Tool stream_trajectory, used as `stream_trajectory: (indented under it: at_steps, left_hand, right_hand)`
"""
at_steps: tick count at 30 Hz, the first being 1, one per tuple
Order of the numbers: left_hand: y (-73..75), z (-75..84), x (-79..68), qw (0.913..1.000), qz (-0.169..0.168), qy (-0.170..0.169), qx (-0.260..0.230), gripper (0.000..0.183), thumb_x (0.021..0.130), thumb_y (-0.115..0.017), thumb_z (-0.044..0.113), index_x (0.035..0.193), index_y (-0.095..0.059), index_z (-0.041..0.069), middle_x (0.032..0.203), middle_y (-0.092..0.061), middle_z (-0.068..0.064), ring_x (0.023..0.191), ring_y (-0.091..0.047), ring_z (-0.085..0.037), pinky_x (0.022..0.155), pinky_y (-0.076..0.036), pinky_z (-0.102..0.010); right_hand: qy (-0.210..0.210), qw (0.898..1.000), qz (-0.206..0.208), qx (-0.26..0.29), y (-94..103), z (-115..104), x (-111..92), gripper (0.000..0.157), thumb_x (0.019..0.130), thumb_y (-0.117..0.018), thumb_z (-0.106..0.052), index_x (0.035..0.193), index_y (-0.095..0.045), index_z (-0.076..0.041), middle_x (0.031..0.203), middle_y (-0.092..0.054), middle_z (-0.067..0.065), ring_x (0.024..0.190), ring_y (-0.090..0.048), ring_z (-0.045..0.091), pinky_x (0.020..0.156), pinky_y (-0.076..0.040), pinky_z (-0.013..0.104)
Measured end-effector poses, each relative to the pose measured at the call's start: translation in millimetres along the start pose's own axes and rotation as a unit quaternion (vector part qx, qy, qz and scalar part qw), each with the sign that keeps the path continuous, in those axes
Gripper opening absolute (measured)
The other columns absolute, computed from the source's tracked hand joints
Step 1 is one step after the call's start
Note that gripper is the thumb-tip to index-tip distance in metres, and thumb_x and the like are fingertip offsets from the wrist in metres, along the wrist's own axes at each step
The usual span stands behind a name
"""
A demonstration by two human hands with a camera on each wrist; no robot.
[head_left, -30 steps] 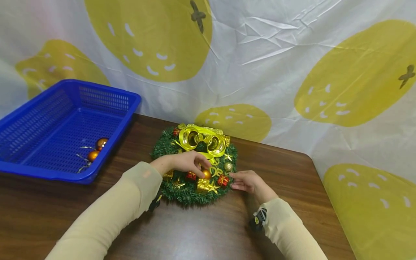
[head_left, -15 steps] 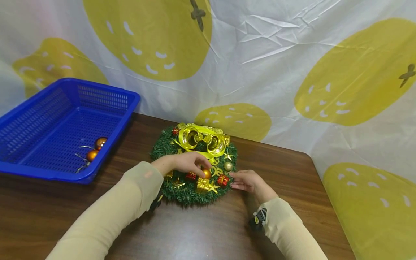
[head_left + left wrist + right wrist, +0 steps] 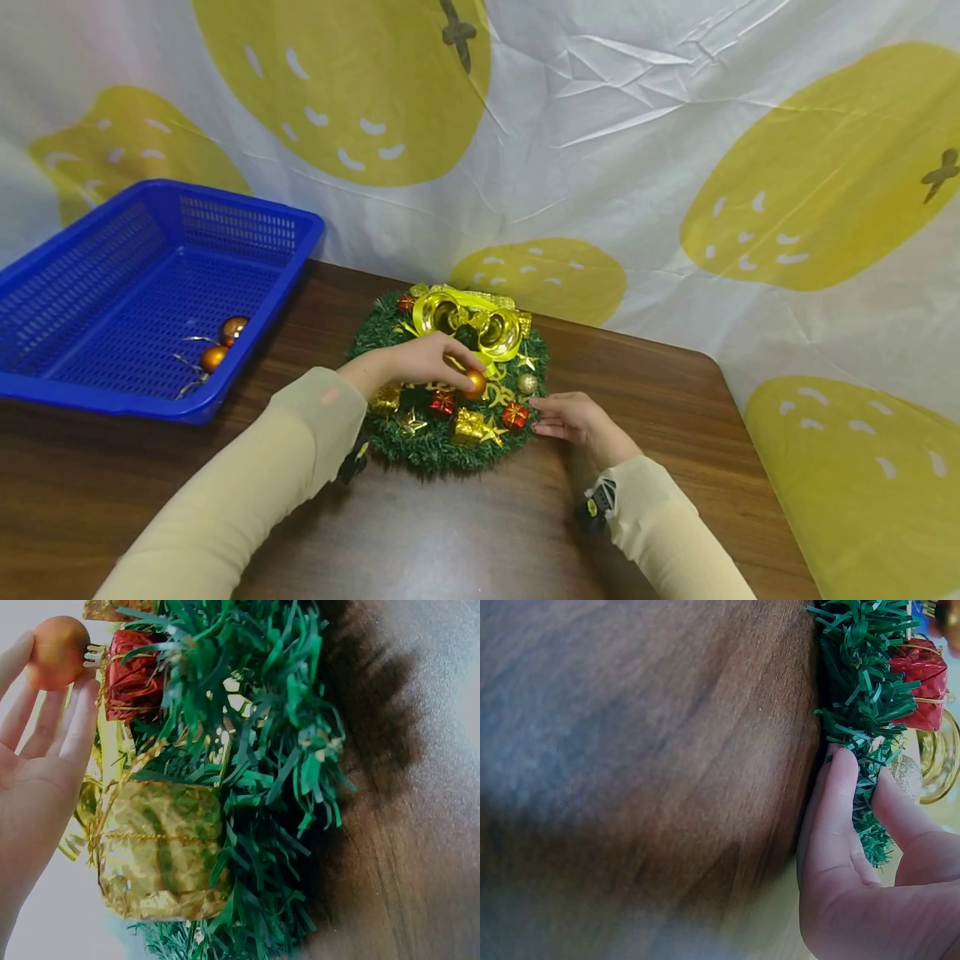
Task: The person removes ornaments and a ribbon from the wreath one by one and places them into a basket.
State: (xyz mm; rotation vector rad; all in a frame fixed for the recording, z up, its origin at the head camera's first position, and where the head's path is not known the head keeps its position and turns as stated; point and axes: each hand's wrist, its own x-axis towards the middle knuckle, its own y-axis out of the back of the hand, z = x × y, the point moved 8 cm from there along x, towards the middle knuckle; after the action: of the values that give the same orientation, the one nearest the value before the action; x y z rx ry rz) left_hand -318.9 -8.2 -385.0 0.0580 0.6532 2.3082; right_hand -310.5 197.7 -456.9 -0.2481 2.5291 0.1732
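Observation:
My left hand (image 3: 420,362) pinches an orange Christmas ball (image 3: 476,384) between thumb and fingertips, over the lower part of a green tinsel wreath (image 3: 435,457). In the left wrist view the ball (image 3: 58,652) stands out from the wreath, its metallic cap pointing toward a red gift box (image 3: 133,675). My right hand (image 3: 576,423) pinches the wreath's right edge; the right wrist view shows green tinsel (image 3: 866,697) between thumb and fingers. Near that hand sit another small red gift box (image 3: 515,417) and a glittery gold ball (image 3: 527,384).
A blue plastic basket (image 3: 288,287) stands at the left, with orange and copper balls (image 3: 213,359) inside. Golden bells (image 3: 498,335) with yellow ribbon top the wreath. The brown wooden table (image 3: 420,533) meets a lemon-patterned cloth (image 3: 600,167) behind.
My left hand has lifted the orange ball up a little from the wreath, uncovering the red and gold gift boxes beneath. The right hand has stayed at the wreath's edge.

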Motion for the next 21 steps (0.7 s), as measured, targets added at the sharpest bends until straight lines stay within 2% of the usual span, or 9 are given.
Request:
stream_trajectory:
  at_steps: [3, 5, 11, 15, 21]
  left_hand:
    - [3.1, 0.9, -2.0, 1.0000, 0.006, -0.005, 0.003, 0.040, 0.086, -0.067, 0.023, 0.123, -0.061, 0.012, 0.125, -0.060, -0.007, 0.111, -0.057, -0.020, 0.087, -0.052, -0.031]
    - [4.9, 1.4, -3.8, 0.9999, 0.009, -0.007, -0.002, 0.040, 0.086, -0.066, 0.024, 0.124, -0.060, 0.012, 0.125, -0.060, -0.007, 0.107, -0.059, -0.019, 0.086, -0.052, -0.031]
    - [9.6, 1.3, -6.9, 0.9996, 0.012, -0.005, -0.025, 0.043, 0.087, -0.065, 0.022, 0.127, -0.057, 0.009, 0.126, -0.058, -0.010, 0.104, -0.060, -0.018, 0.088, -0.052, -0.035]
    - [12.5, 2.1, -9.0, 0.9989, 0.014, -0.010, -0.044, 0.046, 0.088, -0.064, 0.020, 0.130, -0.054, 0.005, 0.125, -0.059, -0.014, 0.101, -0.062, -0.018, 0.090, -0.052, -0.037]
    - [17.4, 2.1, -12.2, 0.9982, 0.029, -0.012, -0.051, 0.044, 0.089, -0.062, 0.021, 0.130, -0.054, 0.006, 0.123, -0.060, -0.013, 0.106, -0.061, -0.020, 0.094, -0.050, -0.040]
  right_hand:
    - [-0.001, 1.000, 0.000, -0.003, -0.3, -0.3, -0.3, 0.052, 0.093, -0.052, -0.007, 0.135, -0.028, 0.014, 0.060, -0.052, -0.003, 0.057, -0.062, 0.009, 0.059, -0.055, 0.018]
    - [-0.001, 1.000, 0.001, -0.004, -0.5, -0.4, -0.6, 0.053, 0.093, -0.052, -0.007, 0.135, -0.028, 0.014, 0.059, -0.052, -0.003, 0.057, -0.062, 0.009, 0.059, -0.055, 0.018]
    - [-0.001, 1.000, 0.009, -0.004, -0.5, -1.1, -1.9, 0.037, 0.093, -0.053, -0.007, 0.123, -0.041, 0.011, 0.060, -0.055, -0.002, 0.056, -0.062, 0.009, 0.058, -0.055, 0.018]
    - [0.002, 1.000, 0.013, -0.006, -0.8, -1.8, -2.4, 0.040, 0.092, -0.054, -0.007, 0.125, -0.040, 0.012, 0.063, -0.056, -0.001, 0.057, -0.062, 0.009, 0.058, -0.055, 0.018]
    - [0.002, 1.000, 0.019, -0.011, -0.7, -2.0, -2.7, 0.052, 0.093, -0.054, -0.008, 0.134, -0.033, 0.014, 0.068, -0.055, 0.000, 0.059, -0.061, 0.009, 0.059, -0.055, 0.019]
